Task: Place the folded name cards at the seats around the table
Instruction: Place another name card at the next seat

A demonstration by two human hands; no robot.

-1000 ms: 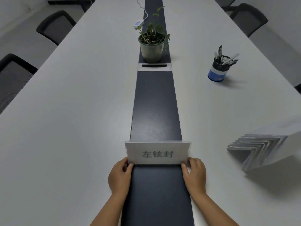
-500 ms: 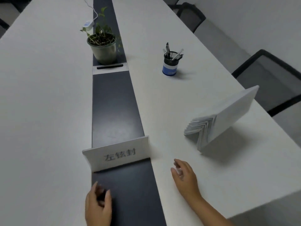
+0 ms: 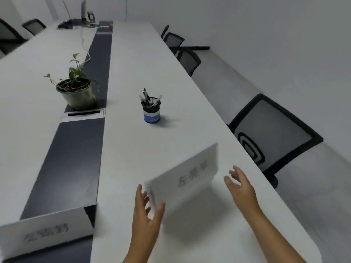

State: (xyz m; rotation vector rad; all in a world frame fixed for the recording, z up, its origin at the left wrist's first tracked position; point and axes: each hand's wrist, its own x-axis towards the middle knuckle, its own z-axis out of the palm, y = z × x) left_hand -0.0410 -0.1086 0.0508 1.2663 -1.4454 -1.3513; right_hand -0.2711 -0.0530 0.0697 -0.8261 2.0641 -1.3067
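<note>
Here, hands (image 3: 191, 202) flanking (tent-folded) paper cards (image 3: 187, 179).

Head-worn wide-angle view, looking forward and down

One camera only, close above the near end of the long white table (image 3: 133, 59), turned toward its right edge and the chairs (image 3: 273, 133) there; straight lines bow outward, and near objects seem motion-blurred.

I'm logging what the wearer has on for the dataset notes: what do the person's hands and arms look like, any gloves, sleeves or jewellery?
Both the left hand and the right hand are bare, with no gloves. The forearms are uncovered to the frame edge, with no sleeves, watch or bracelet showing. No rings are visible, though the picture is slightly blurred.
</note>
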